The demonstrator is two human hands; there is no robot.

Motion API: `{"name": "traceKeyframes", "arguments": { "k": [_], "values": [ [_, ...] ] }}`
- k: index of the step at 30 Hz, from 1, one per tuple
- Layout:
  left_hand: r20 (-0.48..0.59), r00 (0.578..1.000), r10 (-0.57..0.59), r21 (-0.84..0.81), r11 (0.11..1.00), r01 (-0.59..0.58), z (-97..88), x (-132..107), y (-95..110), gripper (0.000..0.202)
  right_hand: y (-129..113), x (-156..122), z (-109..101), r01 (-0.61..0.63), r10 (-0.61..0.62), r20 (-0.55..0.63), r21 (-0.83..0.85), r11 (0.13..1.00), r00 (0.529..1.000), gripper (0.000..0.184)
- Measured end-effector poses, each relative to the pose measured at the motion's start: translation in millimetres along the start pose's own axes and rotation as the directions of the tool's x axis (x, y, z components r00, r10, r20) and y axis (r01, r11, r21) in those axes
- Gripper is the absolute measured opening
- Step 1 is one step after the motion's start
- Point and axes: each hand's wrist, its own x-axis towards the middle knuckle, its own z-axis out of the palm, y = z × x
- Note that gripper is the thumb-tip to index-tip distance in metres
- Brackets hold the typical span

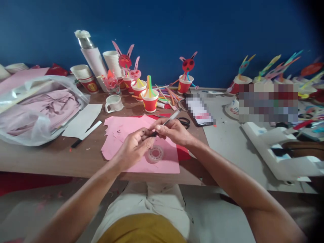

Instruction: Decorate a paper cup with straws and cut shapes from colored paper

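Above the pink paper [126, 130], a pen [172, 116] with a clear barrel and a black end is held between both hands. My right hand [176, 131] grips its barrel, with the slim tip pointing up and to the right. At the black end, my left hand [134, 146] has its fingers closed; whether that end is a separate cap I cannot tell. Just below the hands, a roll of clear tape [155, 154] lies flat on the paper. Black-handled scissors [184, 122] rest behind my right hand, partly hidden.
Red paper cups [150, 103], some with paper rabbit figures [188, 64], line the back. Nearby stand a mug [113, 103] and a thermos [93, 62]. A plastic bag [43, 111] and a utility knife [87, 133] lie left; a phone [199, 109] and white foam [275, 152] lie right.
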Motion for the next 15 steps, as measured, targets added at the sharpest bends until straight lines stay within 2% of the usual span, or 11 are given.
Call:
{"name": "traceKeyframes", "arguments": {
  "k": [4, 9, 12, 15],
  "values": [
    [0.115, 0.99, -0.084, 0.014, 0.996, 0.083, -7.8, 2, -1, 0.028, 2, 1, -3, 0.061, -0.057, -0.113, 0.032, 0.998, 0.992, 0.042],
    [0.109, 0.991, -0.083, 0.018, 0.997, 0.081, -9.0, -5, -8, 0.032, 2, 4, -1, 0.044, -0.04, -0.189, 0.018, 0.999, 0.981, 0.044],
    [0.083, 0.992, -0.097, 0.009, 0.995, 0.096, -4.7, -11, -4, 0.033, 2, 5, 6, 0.044, -0.033, -0.203, 0.053, 0.998, 0.979, 0.043],
    [0.129, 0.975, -0.179, -0.118, 0.974, 0.195, 2.3, -15, 3, 0.036, 4, 5, 17, 0.03, -0.005, -0.219, 0.114, 0.993, 0.976, 0.042]
  ]
}}
